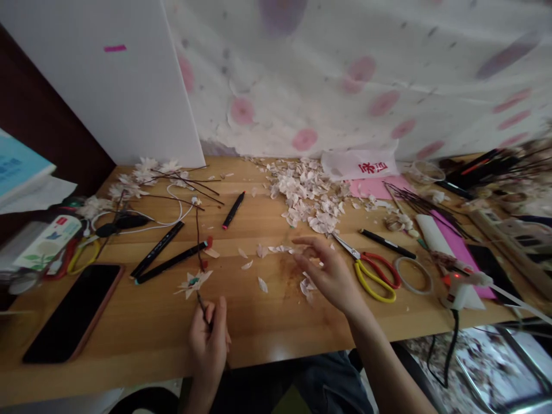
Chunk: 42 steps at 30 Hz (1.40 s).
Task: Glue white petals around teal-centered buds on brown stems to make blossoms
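Observation:
My left hand [210, 339] is closed around a thin dark brown twig [199, 241] near the front edge of the table. On the twig, just above my fingers, sits a flower [192, 284] of pale pointed petals with a teal centre. My right hand [325, 270] is over the table with its fingers apart, and I see nothing held in them. Close beneath it lie several loose petals [307, 286]. Farther back is a large heap of whitish petals [304, 187]. Red-and-yellow handled scissors [374, 276] rest to the right of my right hand.
A phone [73, 313] lies at the left, near black markers [157, 250]. Finished-looking blossoms on twigs [149, 172] lie behind them. At the right are a ring of tape [413, 275], a glue gun [459, 287] with a lit red light, and a bundle of dark twigs [425, 201].

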Motion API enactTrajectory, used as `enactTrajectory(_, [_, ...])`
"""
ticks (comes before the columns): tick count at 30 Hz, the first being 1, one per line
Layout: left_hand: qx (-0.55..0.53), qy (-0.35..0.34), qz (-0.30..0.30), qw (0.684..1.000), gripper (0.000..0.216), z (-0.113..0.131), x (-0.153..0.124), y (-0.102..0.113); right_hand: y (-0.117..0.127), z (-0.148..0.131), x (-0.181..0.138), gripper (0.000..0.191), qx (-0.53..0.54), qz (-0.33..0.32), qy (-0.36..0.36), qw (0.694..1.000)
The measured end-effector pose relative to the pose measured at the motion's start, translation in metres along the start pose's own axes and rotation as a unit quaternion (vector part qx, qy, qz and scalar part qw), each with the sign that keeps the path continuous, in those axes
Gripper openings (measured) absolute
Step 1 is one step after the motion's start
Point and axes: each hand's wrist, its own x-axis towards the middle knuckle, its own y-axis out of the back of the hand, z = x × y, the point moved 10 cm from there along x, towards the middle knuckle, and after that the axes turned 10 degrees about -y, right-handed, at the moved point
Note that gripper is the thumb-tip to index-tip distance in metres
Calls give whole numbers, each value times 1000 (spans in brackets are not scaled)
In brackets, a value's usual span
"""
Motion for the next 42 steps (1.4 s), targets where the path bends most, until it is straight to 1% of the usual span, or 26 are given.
enactTrajectory(3, [0,3,9,1000,53,0,-3,0,-26,3,25,28,-60,-23,14,998])
enactTrajectory(7, [-1,6,18,1000,52,1,-6,-1,-63,9,56,16,-166,-65,14,984])
enactTrajectory(8, [-2,6,20,1000,51,1,-6,-1,-71,11,62,15,-193,-75,11,978])
enactTrajectory(10, [-3,6,22,1000,51,1,-6,-2,-84,16,71,21,-241,-92,2,966])
enactTrajectory(14, [-11,8,22,1000,53,0,-5,-3,-99,25,80,31,-293,-117,-16,949])
enactTrajectory(18, [-18,18,21,999,53,-3,-5,-5,-102,27,83,32,-266,-138,-13,954])
enactTrajectory(20, [-22,21,20,999,54,-4,-5,-5,-100,25,82,30,-225,-147,-8,963])
enactTrajectory(24, [-38,27,13,999,53,-8,-4,-6,-83,15,75,16,-97,-144,-2,985])
enactTrajectory(26, [-54,31,2,998,54,-9,-1,-8,-72,9,70,18,-18,-136,1,991])
enactTrajectory(28, [-80,40,-15,996,58,-9,3,-13,-62,4,64,23,62,-132,0,989])
enactTrajectory(32, [-161,90,-54,981,58,2,2,-34,-44,-8,45,41,196,-141,-1,970])
enactTrajectory(34, [-198,113,-79,970,57,15,-6,-48,-34,-17,31,41,245,-143,5,959])
enactTrajectory(38, [-239,134,-123,954,56,41,-35,-73,-16,-34,-6,24,323,-121,22,938])
enactTrajectory(40, [-246,140,-145,948,54,49,-51,-82,-6,-40,-26,16,368,-96,39,924])
enactTrajectory(42, [-263,139,-177,938,48,58,-67,-90,6,-46,-43,11,401,-56,76,911])
